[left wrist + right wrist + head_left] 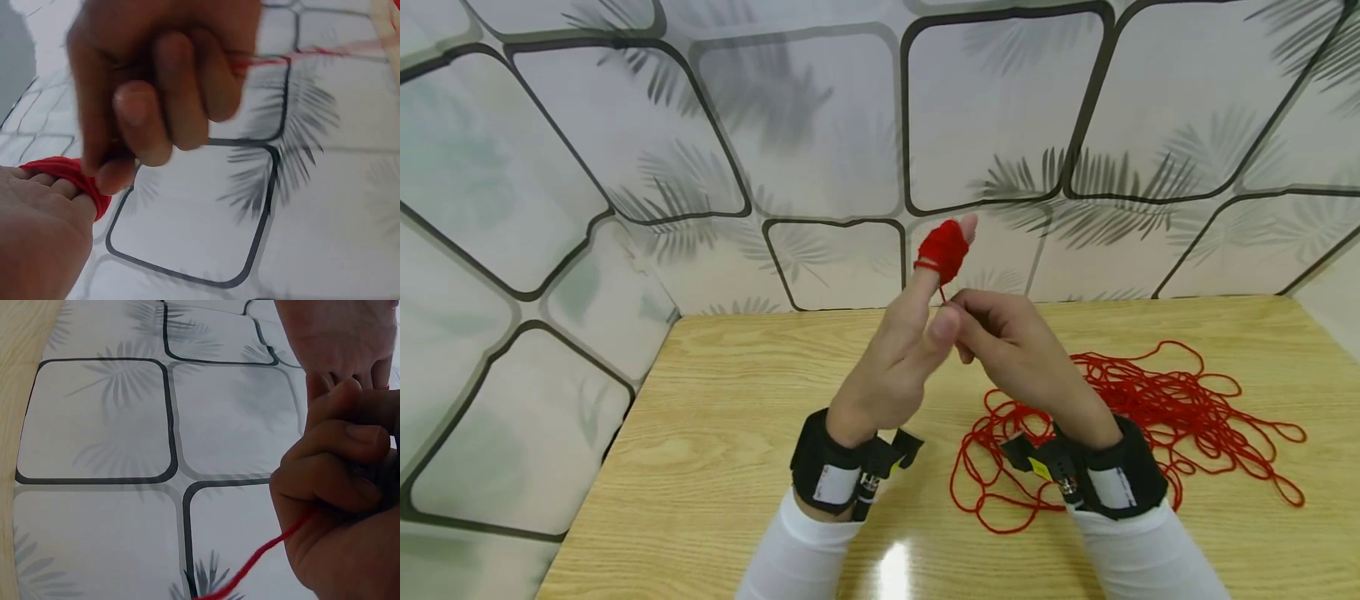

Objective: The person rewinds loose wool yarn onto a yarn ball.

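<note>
Red yarn (943, 250) is wound in a thick band round the extended fingers of my left hand (891, 354), whose fingertips stick out above it. That hand is raised over the table, its fingers straight. My right hand (1018, 346), close beside the left thumb, pinches a strand of the yarn just below the band. In the left wrist view the right hand (162, 81) has curled fingers, and the wound band (59, 167) shows behind. A loose strand (256, 553) trails out of the right fist in the right wrist view; the fist partly hides the left hand there.
A loose, tangled heap of red yarn (1142, 396) spreads over the right side of the wooden table (715, 467), beneath and behind my right forearm. A wall covering (1000, 100) with stone outlines and leaf prints rises behind the table and at its left.
</note>
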`<control>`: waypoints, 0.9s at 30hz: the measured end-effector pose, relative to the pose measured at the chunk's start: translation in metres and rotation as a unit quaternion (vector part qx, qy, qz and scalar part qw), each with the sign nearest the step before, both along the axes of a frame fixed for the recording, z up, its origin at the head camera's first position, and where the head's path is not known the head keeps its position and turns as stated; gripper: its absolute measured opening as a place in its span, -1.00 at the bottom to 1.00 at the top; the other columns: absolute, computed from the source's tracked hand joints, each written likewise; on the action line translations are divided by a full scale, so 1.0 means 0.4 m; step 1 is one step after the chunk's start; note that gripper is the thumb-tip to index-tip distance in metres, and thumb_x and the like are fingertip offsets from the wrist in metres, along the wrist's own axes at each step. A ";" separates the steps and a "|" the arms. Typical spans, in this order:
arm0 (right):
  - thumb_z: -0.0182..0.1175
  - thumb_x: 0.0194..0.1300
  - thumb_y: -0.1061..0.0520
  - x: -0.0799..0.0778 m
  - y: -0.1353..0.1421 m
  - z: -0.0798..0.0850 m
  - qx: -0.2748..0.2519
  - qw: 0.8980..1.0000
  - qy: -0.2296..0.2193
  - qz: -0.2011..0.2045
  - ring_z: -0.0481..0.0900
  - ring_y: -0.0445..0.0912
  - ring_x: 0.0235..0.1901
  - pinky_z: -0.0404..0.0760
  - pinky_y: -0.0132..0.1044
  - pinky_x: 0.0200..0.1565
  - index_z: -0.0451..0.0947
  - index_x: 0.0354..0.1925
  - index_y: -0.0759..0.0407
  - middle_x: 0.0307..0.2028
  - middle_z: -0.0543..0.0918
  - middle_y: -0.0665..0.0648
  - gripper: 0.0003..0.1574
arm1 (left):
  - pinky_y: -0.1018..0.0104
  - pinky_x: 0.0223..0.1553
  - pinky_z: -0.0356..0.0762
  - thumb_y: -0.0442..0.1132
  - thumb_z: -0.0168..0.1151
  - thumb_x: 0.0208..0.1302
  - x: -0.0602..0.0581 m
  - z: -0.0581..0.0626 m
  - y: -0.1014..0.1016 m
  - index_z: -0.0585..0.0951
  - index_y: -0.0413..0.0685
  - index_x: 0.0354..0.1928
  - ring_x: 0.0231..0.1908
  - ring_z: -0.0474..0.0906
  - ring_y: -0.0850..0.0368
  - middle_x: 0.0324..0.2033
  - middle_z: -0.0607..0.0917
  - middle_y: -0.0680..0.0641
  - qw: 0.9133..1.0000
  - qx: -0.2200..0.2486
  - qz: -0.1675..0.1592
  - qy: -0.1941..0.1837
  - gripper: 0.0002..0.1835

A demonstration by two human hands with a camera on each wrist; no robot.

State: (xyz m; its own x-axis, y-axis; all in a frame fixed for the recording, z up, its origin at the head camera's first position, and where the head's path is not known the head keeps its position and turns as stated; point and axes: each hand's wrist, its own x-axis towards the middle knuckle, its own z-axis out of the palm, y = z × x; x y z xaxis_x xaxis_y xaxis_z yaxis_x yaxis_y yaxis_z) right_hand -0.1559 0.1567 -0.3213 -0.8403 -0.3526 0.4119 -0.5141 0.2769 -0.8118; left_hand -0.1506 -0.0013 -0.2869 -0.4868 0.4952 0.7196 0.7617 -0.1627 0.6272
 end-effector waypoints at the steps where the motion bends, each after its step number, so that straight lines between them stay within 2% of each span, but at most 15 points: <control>1: 0.00 0.36 0.06 0.003 0.003 0.003 0.010 1.000 0.000 0.003 0.31 -0.07 -0.60 0.31 -0.22 -0.57 0.48 -0.40 0.07 -0.60 0.38 0.04 -0.78 | 0.12 0.32 -0.09 0.25 -0.43 0.38 0.000 -0.001 0.002 -0.05 -0.43 0.34 0.38 -0.06 0.01 0.37 0.04 -0.29 0.999 -0.024 0.026 0.029 -0.15; 2: 0.01 0.36 0.06 0.006 0.006 0.006 0.019 1.000 0.000 0.005 0.33 -0.08 -0.59 0.34 -0.23 -0.57 0.48 -0.41 0.05 -0.59 0.39 0.02 -0.79 | 0.14 0.32 -0.08 0.24 -0.43 0.39 -0.002 -0.006 0.005 -0.06 -0.42 0.35 0.37 -0.05 0.03 0.38 0.03 -0.28 0.996 -0.046 0.053 0.056 -0.16; 3: 0.02 0.35 0.05 0.009 0.011 0.010 0.025 1.000 -0.001 0.006 0.35 -0.09 -0.58 0.37 -0.23 -0.55 0.49 -0.40 0.03 -0.58 0.40 0.01 -0.80 | 0.20 0.27 0.04 0.25 -0.44 0.39 -0.006 -0.014 0.007 -0.04 -0.40 0.35 0.31 0.11 0.05 0.31 0.19 -0.26 0.990 -0.070 0.088 0.081 -0.16; 5: 0.03 0.34 0.02 0.017 0.023 0.020 0.036 0.999 -0.002 0.001 0.36 -0.10 -0.58 0.39 -0.24 -0.55 0.51 -0.40 -0.02 -0.58 0.41 -0.01 -0.80 | 0.33 0.09 0.24 0.26 -0.48 0.38 -0.017 -0.037 0.011 0.24 -0.36 0.21 0.04 0.36 0.10 0.02 0.46 -0.17 0.973 -0.121 0.154 0.124 -0.21; 6: 0.03 0.35 0.02 0.021 0.030 0.025 0.042 0.999 0.000 -0.001 0.37 -0.10 -0.58 0.38 -0.25 -0.55 0.52 -0.40 -0.04 -0.58 0.41 -0.02 -0.81 | 0.38 -0.04 0.28 0.28 -0.51 0.37 -0.024 -0.049 0.013 0.36 -0.30 0.08 -0.12 0.40 0.14 -0.17 0.50 -0.09 0.961 -0.149 0.186 0.141 -0.23; 8: 0.03 0.34 0.02 0.027 0.043 0.035 0.047 0.999 0.008 -0.005 0.37 -0.11 -0.59 0.38 -0.25 -0.56 0.53 -0.37 -0.06 -0.57 0.41 -0.02 -0.83 | 0.41 -0.26 0.23 0.31 -0.56 0.36 -0.035 -0.073 0.016 0.41 -0.13 -0.24 -0.38 0.29 0.20 -0.46 0.37 0.04 0.937 -0.203 0.235 0.161 -0.30; 9: 0.04 0.34 0.04 0.030 0.050 0.039 0.048 0.999 0.014 -0.006 0.35 -0.11 -0.61 0.35 -0.25 -0.58 0.53 -0.36 -0.06 -0.58 0.40 -0.01 -0.84 | 0.40 -0.33 0.18 0.32 -0.57 0.35 -0.038 -0.082 0.017 0.36 -0.06 -0.36 -0.46 0.21 0.20 -0.54 0.27 0.07 0.926 -0.226 0.252 0.165 -0.34; 10: 0.04 0.33 0.05 0.032 0.056 0.042 0.050 0.998 0.020 -0.010 0.33 -0.11 -0.62 0.33 -0.26 -0.59 0.53 -0.35 -0.06 -0.58 0.40 -0.01 -0.85 | 0.40 -0.33 0.19 0.34 -0.57 0.34 -0.041 -0.088 0.018 0.30 -0.01 -0.43 -0.46 0.22 0.20 -0.54 0.27 0.07 0.918 -0.247 0.261 0.166 -0.37; 12: 0.05 0.33 0.08 0.035 0.068 0.048 0.052 0.998 0.031 -0.023 0.31 -0.13 -0.63 0.29 -0.26 -0.60 0.54 -0.33 -0.07 -0.57 0.41 -0.01 -0.87 | 0.40 -0.33 0.21 0.37 -0.55 0.32 -0.043 -0.095 0.022 0.32 0.02 -0.42 -0.46 0.23 0.21 -0.54 0.29 0.09 0.904 -0.281 0.276 0.165 -0.36; 15: 0.09 0.30 0.13 0.038 0.083 0.052 0.043 0.996 0.052 -0.052 0.32 -0.14 -0.63 0.28 -0.28 -0.60 0.57 -0.30 -0.05 -0.55 0.45 -0.02 -0.88 | 0.41 -0.19 0.29 0.40 -0.48 0.29 -0.039 -0.096 0.029 0.42 -0.01 -0.24 -0.34 0.35 0.20 -0.42 0.41 0.10 0.889 -0.324 0.281 0.163 -0.31; 17: 0.11 0.28 0.16 0.036 0.093 0.053 0.029 0.994 0.072 -0.075 0.31 -0.15 -0.64 0.26 -0.29 -0.62 0.59 -0.29 -0.02 -0.56 0.45 -0.02 -0.88 | 0.44 0.01 0.25 0.41 -0.42 0.27 -0.033 -0.093 0.036 0.43 -0.04 0.02 -0.15 0.43 0.17 -0.21 0.52 0.06 0.884 -0.347 0.269 0.161 -0.26; 19: 0.13 0.25 0.22 0.030 0.102 0.051 0.004 0.992 0.091 -0.092 0.30 -0.15 -0.65 0.24 -0.29 -0.64 0.59 -0.30 0.06 -0.57 0.43 0.01 -0.89 | 0.46 0.18 0.10 0.41 -0.35 0.26 -0.025 -0.089 0.044 0.31 -0.07 0.24 0.04 0.39 0.15 0.01 0.49 0.02 0.884 -0.360 0.251 0.163 -0.21; 20: 0.13 0.24 0.24 0.025 0.106 0.049 -0.010 0.990 0.097 -0.102 0.29 -0.15 -0.64 0.23 -0.30 -0.65 0.60 -0.31 0.09 -0.58 0.42 0.03 -0.89 | 0.47 0.20 0.06 0.41 -0.30 0.25 -0.020 -0.087 0.047 0.26 -0.08 0.29 0.07 0.37 0.16 0.06 0.48 0.02 0.885 -0.363 0.242 0.164 -0.19; 23: 0.14 0.22 0.28 0.010 0.120 0.043 -0.066 0.987 0.094 -0.115 0.27 -0.14 -0.63 0.18 -0.30 -0.66 0.60 -0.33 0.20 -0.59 0.41 0.09 -0.90 | 0.51 0.17 0.07 0.39 -0.16 0.22 -0.004 -0.079 0.058 0.22 -0.11 0.31 0.01 0.36 0.20 0.01 0.48 0.05 0.895 -0.360 0.203 0.170 -0.17; 27: 0.12 0.21 0.32 -0.005 0.136 0.036 -0.153 0.982 0.066 -0.093 0.25 -0.10 -0.59 0.18 -0.31 -0.62 0.58 -0.30 0.34 -0.57 0.43 0.15 -0.89 | 0.54 0.03 0.18 0.37 -0.06 0.19 0.019 -0.062 0.070 0.39 -0.09 0.14 -0.16 0.34 0.26 -0.17 0.49 0.12 0.907 -0.352 0.149 0.180 -0.26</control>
